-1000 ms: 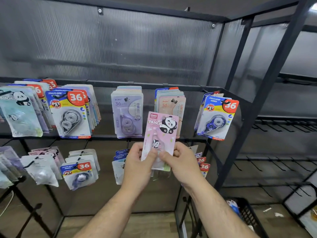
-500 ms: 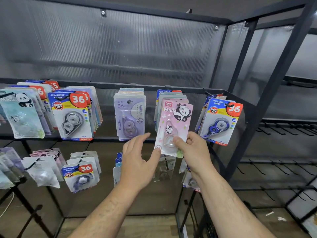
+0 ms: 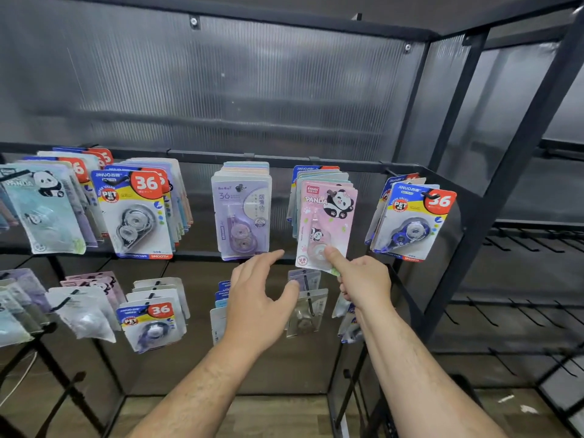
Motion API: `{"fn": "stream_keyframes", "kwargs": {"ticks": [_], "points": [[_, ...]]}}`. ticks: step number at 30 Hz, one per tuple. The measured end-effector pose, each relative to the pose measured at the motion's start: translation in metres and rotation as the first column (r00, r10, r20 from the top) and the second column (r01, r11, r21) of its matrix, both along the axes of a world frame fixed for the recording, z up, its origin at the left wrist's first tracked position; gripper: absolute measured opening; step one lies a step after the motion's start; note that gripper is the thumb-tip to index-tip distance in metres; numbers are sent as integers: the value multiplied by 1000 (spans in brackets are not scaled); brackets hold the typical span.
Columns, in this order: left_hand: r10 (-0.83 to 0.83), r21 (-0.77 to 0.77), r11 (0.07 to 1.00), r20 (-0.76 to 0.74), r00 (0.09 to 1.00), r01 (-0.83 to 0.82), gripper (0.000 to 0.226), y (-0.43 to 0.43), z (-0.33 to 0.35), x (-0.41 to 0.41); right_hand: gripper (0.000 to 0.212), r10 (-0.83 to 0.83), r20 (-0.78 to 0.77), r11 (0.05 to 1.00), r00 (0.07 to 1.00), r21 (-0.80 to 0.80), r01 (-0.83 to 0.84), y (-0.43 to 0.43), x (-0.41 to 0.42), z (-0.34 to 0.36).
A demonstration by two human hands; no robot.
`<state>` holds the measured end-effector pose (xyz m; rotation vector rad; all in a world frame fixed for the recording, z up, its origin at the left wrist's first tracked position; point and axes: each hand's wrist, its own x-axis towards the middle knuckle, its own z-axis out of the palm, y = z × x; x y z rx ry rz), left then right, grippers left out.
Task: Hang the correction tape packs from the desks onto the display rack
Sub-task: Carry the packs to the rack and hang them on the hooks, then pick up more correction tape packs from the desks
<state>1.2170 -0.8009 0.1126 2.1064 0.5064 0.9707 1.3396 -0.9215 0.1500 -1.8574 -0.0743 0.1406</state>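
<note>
The right hand (image 3: 363,279) pinches the lower corner of the pink panda pack (image 3: 325,222). Its thumb lies on the front by the clear blister and its fingers are curled below and behind the card. The left hand (image 3: 256,298) is spread wide with fingers straight and holds nothing. Its fingertips reach up to just under the purple pack (image 3: 241,213), but whether they touch it cannot be told.

The pink panda pack sits at the front of a group of packs on the upper row of the display rack (image 3: 485,216), its top at a hook, at 3 o'clock from the purple pack.

That upper row shows five hanging groups. From 9 o'clock to 3 o'clock their front cards are a teal panda pack (image 3: 41,210), a white "36" pack (image 3: 136,213), the purple pack, the pink panda pack and a blue "36" pack (image 3: 410,222). Each group is several cards deep.

At 6 o'clock from these hangs a lower row, with another "36" pack (image 3: 151,324) and a clear pack (image 3: 306,311) among them. The hands cover part of that row, so its groups cannot be counted.
</note>
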Motion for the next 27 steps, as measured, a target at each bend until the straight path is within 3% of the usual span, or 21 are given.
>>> {"fn": "stream_keyframes", "kwargs": {"ticks": [6, 11, 16, 20, 27], "points": [[50, 95, 995, -99, 994, -40, 57, -2, -5, -5, 32, 61, 41, 997, 997, -40, -59, -8, -14, -25], [154, 156, 980, -207, 966, -123, 61, -13, -20, -29, 8, 290, 105, 957, 951, -61, -285, -14, -37, -43], [319, 260, 936, -345, 883, -236, 65, -19, -40, -77, 41, 611, 207, 777, 764, -341, -529, -7, -68, -62], [422, 273, 904, -439, 794, -329, 68, -12, -49, -131, 50, 762, 219, 637, 609, -417, -648, 17, -105, -72], [599, 235, 794, -453, 660, -560, 70, 24, -65, -238, 59, 918, 137, 383, 371, -541, -748, 84, -184, -86]]}}
